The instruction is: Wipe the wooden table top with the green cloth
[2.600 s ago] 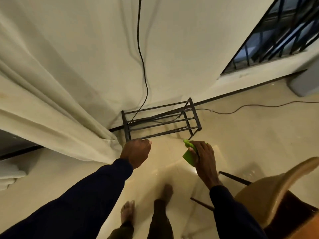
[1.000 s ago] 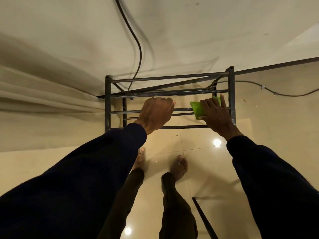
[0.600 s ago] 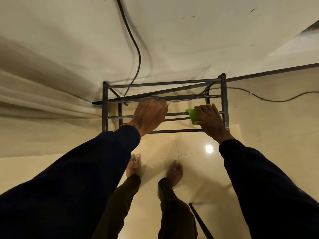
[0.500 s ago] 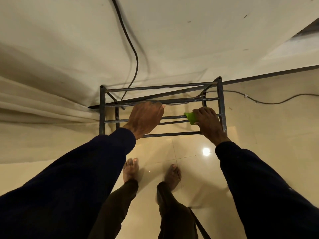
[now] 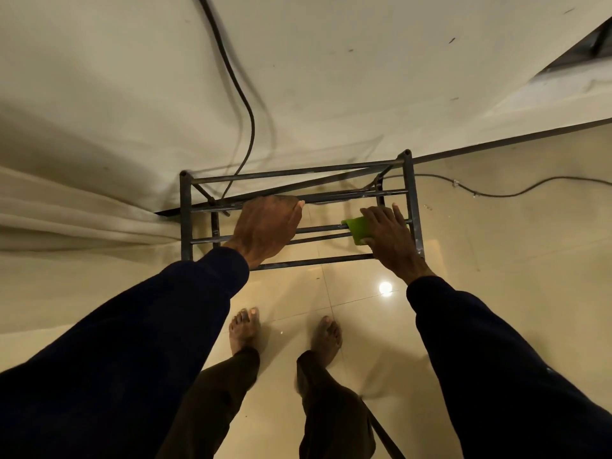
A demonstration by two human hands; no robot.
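Note:
A bare black metal rack [image 5: 186, 220] stands on the floor against the wall; no wooden table top is in view. My left hand [image 5: 265, 230] lies over its top bars near the middle, fingers curled around a rear bar. My right hand [image 5: 390, 236] presses a folded green cloth [image 5: 357, 228] onto a middle bar near the rack's right end. The cloth shows only at the left of my fingers; the remainder is hidden under my palm.
A black cable [image 5: 245, 104] hangs down the wall behind the rack, and another cable [image 5: 496, 193] runs along the glossy tiled floor at right. A cream curtain [image 5: 66, 220] bunches at left. My bare feet [image 5: 243, 329] stand before the rack. A dark rod [image 5: 384, 435] slants by my right leg.
Since 2.6 s ago I have come up to the rack and both hands have landed on its bars. Over the last second the hands and cloth have hardly shifted.

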